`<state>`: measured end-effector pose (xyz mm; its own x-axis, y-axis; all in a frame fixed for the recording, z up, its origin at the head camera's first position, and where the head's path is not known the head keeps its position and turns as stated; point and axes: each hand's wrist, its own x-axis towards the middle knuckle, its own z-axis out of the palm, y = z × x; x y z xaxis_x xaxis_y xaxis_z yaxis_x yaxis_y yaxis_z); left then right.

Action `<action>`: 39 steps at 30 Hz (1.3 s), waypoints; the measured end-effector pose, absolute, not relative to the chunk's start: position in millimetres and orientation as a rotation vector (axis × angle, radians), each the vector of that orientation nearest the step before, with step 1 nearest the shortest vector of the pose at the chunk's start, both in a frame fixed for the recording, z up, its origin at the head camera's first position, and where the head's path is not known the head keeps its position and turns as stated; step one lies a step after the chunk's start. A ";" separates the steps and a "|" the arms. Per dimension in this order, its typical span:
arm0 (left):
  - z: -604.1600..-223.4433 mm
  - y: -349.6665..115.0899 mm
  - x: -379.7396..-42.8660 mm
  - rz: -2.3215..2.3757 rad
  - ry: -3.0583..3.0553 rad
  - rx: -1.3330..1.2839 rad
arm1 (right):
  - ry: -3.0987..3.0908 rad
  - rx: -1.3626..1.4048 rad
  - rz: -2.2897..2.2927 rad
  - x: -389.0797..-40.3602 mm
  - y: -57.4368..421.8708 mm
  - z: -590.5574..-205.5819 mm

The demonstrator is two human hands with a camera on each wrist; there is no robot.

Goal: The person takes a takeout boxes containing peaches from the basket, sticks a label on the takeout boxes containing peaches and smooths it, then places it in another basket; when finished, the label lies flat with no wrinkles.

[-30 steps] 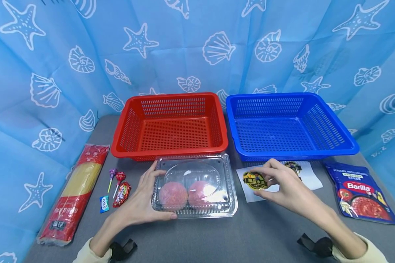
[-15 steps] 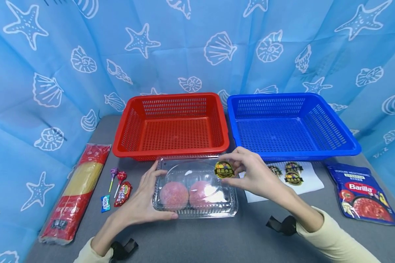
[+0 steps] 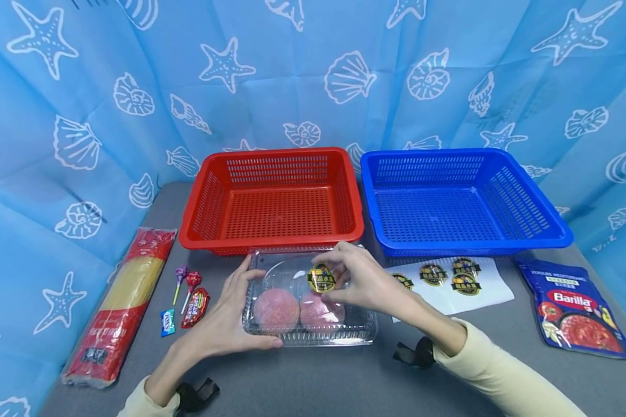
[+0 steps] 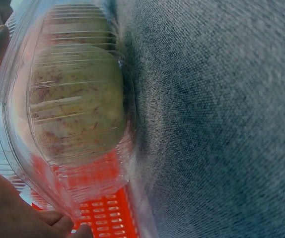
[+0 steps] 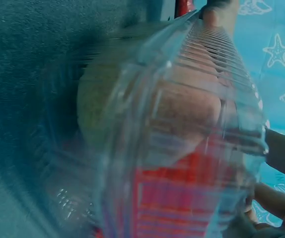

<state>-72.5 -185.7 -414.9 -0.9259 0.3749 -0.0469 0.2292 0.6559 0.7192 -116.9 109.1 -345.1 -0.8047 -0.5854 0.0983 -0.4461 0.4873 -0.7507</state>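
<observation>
Left hand grips the clear clamshell at its 9 o'clock edge; right hand pinches a round sticker, which may wrinkle on the domed lid.

head: above the near table edge, facing forward and down; wide view of whole table, both baskets, curtain behind.
left wrist: very close, low at the left end of the clear fruit box, looking right along it.
right wrist: very close, blurred, from the box's right end.
shared: all three show the clear fruit box.
</observation>
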 end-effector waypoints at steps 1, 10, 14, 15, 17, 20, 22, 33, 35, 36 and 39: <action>-415.0 -185.6 -72.5 1.123 2.678 0.491 | 2.556 -0.885 -1.194 -117.7 108.0 -345.1; -415.2 -185.8 -72.3 1.126 2.668 0.478 | 2.481 -0.882 -1.187 -122.5 101.6 -346.6; -415.0 -185.9 -72.0 1.130 2.659 0.467 | 2.441 -0.887 -1.176 -123.8 101.5 -345.7; -415.0 -186.0 -72.0 1.130 2.657 0.465 | 2.429 -0.888 -1.171 -124.1 101.6 -345.1; -415.1 -186.1 -72.0 1.132 2.654 0.467 | 2.416 -0.887 -1.154 -124.8 101.6 -344.3; -414.7 -186.3 -71.8 1.138 2.651 0.476 | 2.412 -0.888 -1.132 -125.8 100.7 -343.6; -414.4 -186.6 -71.7 1.143 2.650 0.479 | 2.422 -0.887 -1.120 -126.1 100.1 -343.9; -414.5 -187.1 -71.9 1.160 2.649 0.483 | 2.528 -0.880 -0.971 -125.1 94.9 -342.1; -414.6 -187.0 -72.0 1.159 2.651 0.488 | 2.560 -0.874 -0.909 -124.4 93.2 -341.1; -414.6 -187.0 -72.0 1.160 2.651 0.489 | 2.574 -0.867 -0.882 -124.0 92.4 -340.4; -414.7 -186.8 -72.1 1.161 2.654 0.494 | 2.626 -0.859 -0.800 -122.5 90.1 -338.1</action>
<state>-72.1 -186.8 -414.7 -0.9235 0.3803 -0.0506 0.2210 0.6351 0.7401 -122.5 90.1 -338.1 -0.7896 -0.6088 -0.0761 -0.4631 0.6727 -0.5771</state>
